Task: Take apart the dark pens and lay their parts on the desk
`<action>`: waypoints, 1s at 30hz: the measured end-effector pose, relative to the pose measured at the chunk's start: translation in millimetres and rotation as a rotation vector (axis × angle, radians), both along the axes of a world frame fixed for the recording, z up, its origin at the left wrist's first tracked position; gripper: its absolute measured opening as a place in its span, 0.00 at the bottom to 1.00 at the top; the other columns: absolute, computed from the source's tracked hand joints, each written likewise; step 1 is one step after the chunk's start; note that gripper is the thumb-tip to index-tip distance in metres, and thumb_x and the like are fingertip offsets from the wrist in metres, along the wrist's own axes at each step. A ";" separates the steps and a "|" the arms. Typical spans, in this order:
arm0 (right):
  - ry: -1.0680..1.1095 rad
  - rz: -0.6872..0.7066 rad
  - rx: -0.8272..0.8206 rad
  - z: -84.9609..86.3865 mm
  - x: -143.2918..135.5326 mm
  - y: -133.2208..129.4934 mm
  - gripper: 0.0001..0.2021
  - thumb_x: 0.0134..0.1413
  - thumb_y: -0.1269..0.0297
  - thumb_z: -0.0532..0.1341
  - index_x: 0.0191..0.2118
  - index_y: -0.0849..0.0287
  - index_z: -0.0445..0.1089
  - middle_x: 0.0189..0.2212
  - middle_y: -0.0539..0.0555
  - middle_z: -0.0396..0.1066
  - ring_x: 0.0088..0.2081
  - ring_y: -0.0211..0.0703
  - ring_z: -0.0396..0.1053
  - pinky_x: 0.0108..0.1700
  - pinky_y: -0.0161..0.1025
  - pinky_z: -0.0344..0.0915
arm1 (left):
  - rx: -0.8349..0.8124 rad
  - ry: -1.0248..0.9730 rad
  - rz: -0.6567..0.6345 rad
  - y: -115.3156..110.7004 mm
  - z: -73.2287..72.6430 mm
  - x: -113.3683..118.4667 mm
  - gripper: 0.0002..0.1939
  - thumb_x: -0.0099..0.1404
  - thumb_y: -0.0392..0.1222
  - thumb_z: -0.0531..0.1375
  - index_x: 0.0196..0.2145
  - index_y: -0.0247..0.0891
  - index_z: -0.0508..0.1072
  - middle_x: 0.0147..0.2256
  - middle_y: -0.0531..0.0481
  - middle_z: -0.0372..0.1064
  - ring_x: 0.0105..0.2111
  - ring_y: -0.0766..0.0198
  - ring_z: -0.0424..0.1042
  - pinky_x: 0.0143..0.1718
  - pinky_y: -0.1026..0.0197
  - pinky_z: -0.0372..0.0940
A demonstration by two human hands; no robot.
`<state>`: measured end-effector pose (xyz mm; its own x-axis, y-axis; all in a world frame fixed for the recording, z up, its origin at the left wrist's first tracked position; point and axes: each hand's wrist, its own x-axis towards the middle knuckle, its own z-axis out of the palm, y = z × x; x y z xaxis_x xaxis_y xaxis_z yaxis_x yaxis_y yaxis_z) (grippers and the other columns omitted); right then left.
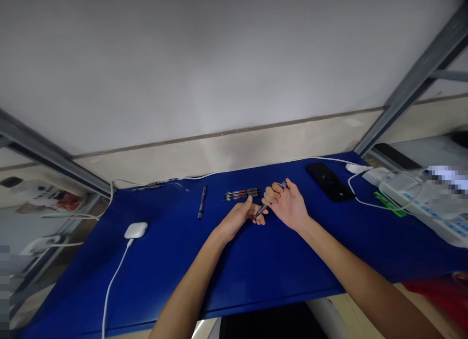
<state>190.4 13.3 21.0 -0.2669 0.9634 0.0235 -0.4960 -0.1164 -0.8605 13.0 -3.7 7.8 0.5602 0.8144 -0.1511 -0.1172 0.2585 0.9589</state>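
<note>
Over the middle of a blue table [234, 261], my right hand [288, 202] holds a grey pen [268, 202] with the fingers curled round its upper end. My left hand [239, 217] pinches the pen's lower tip between thumb and fingers. Both hands meet just above the tabletop. Right behind them lies a small bundle of dark pens [241, 194] with red marks. A single dark pen [201, 201] lies alone farther left.
A white earbud case [135, 230] on a white cable sits at the left. A black phone [329, 181] lies at the back right, with a white charger [356, 168], a white power strip [424, 200] and a green item [389, 203] beyond. A wall runs behind the table.
</note>
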 end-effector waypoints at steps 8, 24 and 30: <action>0.313 0.075 -0.144 2.6 -0.1 -1.0 0.18 0.62 0.52 0.46 0.24 0.55 0.50 0.22 0.47 0.44 0.23 0.40 0.48 0.31 0.42 0.58 | -0.083 -0.061 -0.051 2.5 0.7 -1.2 0.44 0.67 0.66 0.34 0.40 0.28 0.77 0.29 0.40 0.73 0.31 0.59 0.69 0.39 0.58 0.57; 0.474 0.122 -0.215 5.2 -1.1 -2.5 0.16 0.61 0.56 0.48 0.24 0.56 0.51 0.21 0.47 0.45 0.23 0.39 0.48 0.30 0.41 0.56 | -0.073 -0.109 -0.077 2.8 -2.5 -2.2 0.43 0.68 0.65 0.34 0.41 0.27 0.76 0.30 0.40 0.73 0.33 0.57 0.69 0.44 0.55 0.56; 0.464 0.123 -0.210 4.9 -1.6 -2.9 0.17 0.62 0.55 0.48 0.24 0.55 0.51 0.21 0.47 0.45 0.23 0.40 0.47 0.30 0.41 0.55 | -0.080 -0.098 -0.073 2.9 -3.0 -1.6 0.42 0.68 0.65 0.35 0.41 0.28 0.77 0.29 0.41 0.73 0.33 0.58 0.69 0.43 0.56 0.56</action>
<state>188.8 10.4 26.0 -0.3857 0.9223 -0.0245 -0.7913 -0.3444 -0.5052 11.4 -0.8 4.7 0.6327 0.7587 -0.1551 -0.1878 0.3446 0.9198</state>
